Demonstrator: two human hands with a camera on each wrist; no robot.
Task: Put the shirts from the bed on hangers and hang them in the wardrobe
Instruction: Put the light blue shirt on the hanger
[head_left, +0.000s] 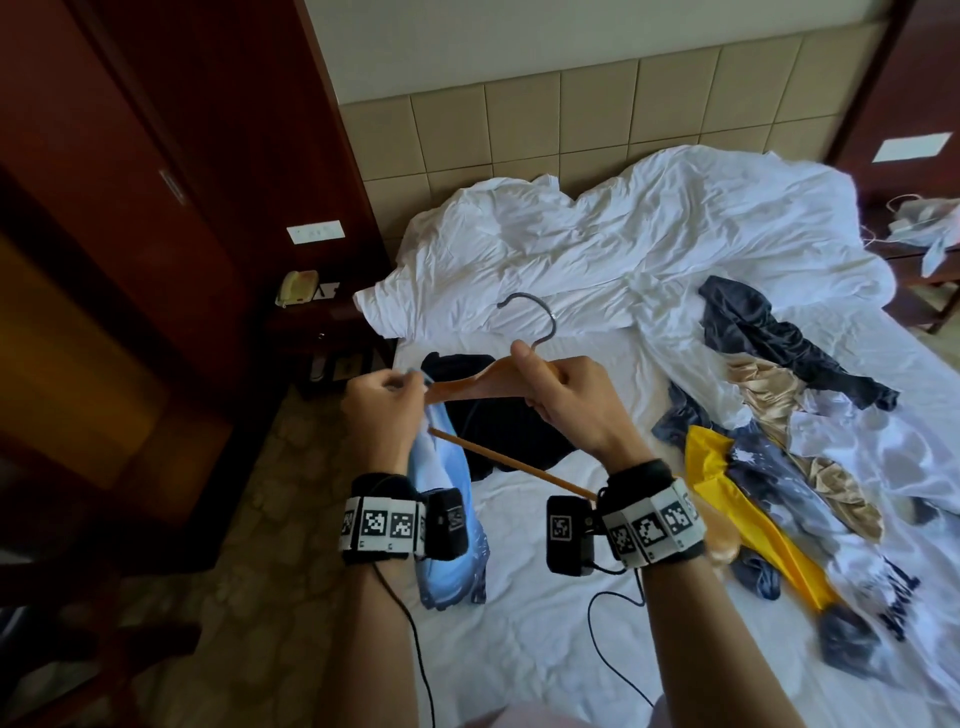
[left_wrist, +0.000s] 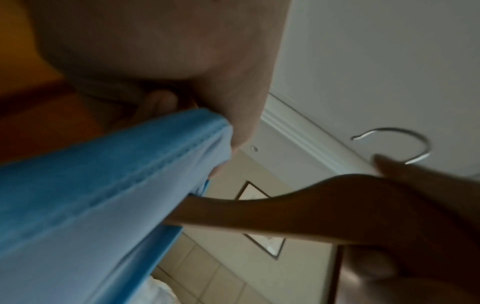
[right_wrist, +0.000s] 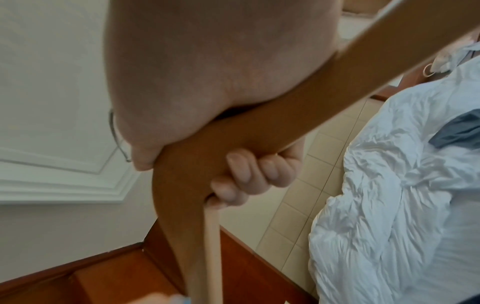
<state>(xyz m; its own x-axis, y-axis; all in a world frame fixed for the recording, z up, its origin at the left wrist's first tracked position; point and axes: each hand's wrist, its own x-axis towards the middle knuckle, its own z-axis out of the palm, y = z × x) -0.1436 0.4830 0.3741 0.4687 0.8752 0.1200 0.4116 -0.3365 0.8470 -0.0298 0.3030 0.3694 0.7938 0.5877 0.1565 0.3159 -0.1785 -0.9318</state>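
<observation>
My right hand grips a wooden hanger at its middle, just below the metal hook, above the bed's left side. The right wrist view shows the hanger with my fingers curled round it. My left hand pinches the edge of a light blue shirt at the hanger's left tip; the shirt hangs down beside the bed. In the left wrist view the blue shirt covers the hanger end. A pile of shirts, yellow, dark blue, gold and white, lies on the right of the bed.
A black garment lies on the white sheet under the hanger. A crumpled white duvet fills the head of the bed. The dark wooden wardrobe stands at the left, a nightstand with a telephone beside it. Cables trail from my wristbands.
</observation>
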